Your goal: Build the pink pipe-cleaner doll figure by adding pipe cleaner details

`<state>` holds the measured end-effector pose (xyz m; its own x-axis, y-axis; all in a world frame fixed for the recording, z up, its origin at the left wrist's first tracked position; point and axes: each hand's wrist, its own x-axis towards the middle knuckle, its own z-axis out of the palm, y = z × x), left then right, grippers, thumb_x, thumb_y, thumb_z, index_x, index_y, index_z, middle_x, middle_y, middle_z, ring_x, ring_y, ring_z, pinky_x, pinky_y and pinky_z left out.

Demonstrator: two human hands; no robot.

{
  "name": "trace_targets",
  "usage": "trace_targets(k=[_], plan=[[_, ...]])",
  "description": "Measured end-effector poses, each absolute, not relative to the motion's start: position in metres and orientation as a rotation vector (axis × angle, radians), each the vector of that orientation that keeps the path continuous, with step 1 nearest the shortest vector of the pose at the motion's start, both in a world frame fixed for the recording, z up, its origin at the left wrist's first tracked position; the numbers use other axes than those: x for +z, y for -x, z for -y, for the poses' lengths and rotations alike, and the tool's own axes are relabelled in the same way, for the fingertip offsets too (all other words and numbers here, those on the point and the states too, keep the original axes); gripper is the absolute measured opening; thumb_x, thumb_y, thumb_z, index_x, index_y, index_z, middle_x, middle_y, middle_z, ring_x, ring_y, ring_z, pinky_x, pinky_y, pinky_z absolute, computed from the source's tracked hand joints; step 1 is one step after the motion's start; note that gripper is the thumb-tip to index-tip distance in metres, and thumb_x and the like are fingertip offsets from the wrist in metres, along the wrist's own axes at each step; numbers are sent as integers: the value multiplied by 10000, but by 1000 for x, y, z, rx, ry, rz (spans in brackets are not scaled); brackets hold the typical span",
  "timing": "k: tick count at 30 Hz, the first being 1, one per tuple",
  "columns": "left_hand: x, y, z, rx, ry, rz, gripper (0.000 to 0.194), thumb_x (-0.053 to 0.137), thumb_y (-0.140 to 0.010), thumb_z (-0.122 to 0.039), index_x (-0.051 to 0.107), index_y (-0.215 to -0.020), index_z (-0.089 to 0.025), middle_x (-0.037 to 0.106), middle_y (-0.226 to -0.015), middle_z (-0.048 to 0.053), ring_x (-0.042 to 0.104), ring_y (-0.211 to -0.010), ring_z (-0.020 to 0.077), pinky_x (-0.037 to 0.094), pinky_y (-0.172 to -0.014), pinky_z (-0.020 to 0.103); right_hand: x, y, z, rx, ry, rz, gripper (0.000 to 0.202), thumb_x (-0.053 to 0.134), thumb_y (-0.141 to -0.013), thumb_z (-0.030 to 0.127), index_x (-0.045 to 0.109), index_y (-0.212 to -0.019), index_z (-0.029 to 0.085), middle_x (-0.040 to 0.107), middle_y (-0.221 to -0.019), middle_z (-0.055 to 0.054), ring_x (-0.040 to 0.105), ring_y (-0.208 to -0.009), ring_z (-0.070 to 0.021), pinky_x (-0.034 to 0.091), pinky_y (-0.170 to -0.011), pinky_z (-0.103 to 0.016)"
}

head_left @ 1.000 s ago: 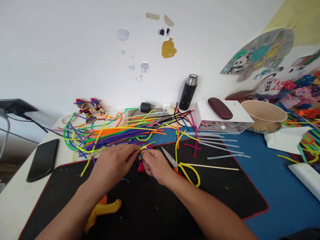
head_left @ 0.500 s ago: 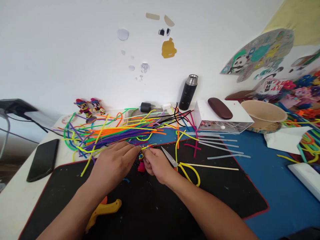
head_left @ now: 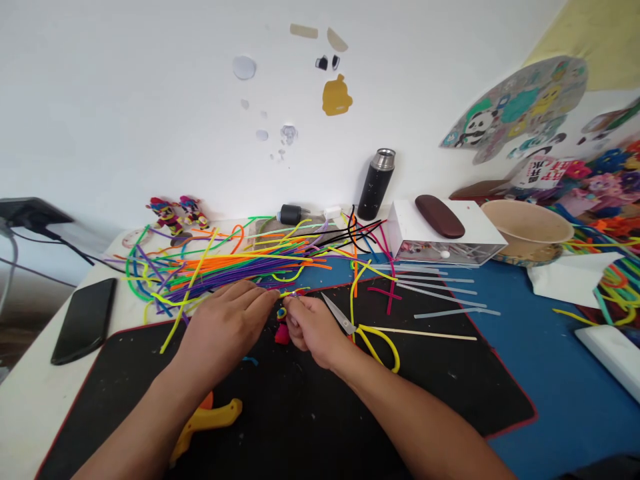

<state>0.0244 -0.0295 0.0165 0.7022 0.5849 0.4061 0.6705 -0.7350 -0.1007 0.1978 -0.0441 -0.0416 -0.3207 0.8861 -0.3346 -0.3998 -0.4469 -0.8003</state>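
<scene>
Over the black mat (head_left: 425, 393), my two hands meet close together at their fingertips. The fingers of my left hand (head_left: 223, 323) are closed on a short yellow pipe cleaner (head_left: 290, 293), whose end sticks out between the hands. My right hand (head_left: 315, 327) pinches a small pipe-cleaner figure; its pink-red part (head_left: 282, 334) and a blue-and-yellow bit hang below the fingers. The rest of the figure is hidden by my right hand. Just right of that hand lie scissors with yellow handles (head_left: 383, 343), blades apart.
Several colourful pipe cleaners (head_left: 240, 263) are heaped behind my hands. Two small figures (head_left: 167, 215) stand at the wall. A black phone (head_left: 85, 320) lies left, a yellow-handled tool (head_left: 215, 417) near my left forearm. Farther right are a thermos (head_left: 376, 187), white box (head_left: 480, 230) and bowl (head_left: 527, 223).
My hands stay almost in place, with the left fingertips slightly farther from the right ones. The free end of the yellow pipe cleaner has shifted a little left.
</scene>
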Motion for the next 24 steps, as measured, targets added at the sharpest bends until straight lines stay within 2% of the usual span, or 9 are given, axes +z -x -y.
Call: trace_targets(k=[24], plan=[[16, -26, 29, -546, 2620, 969, 258, 487, -1091, -180, 725, -992, -178, 802, -914, 91, 723, -796, 257, 509, -675, 368, -40, -196, 46, 1937, 1000, 781, 504, 748, -817, 565, 412, -619, 246, 332, -434, 129, 192, -362, -37, 119, -374, -227]])
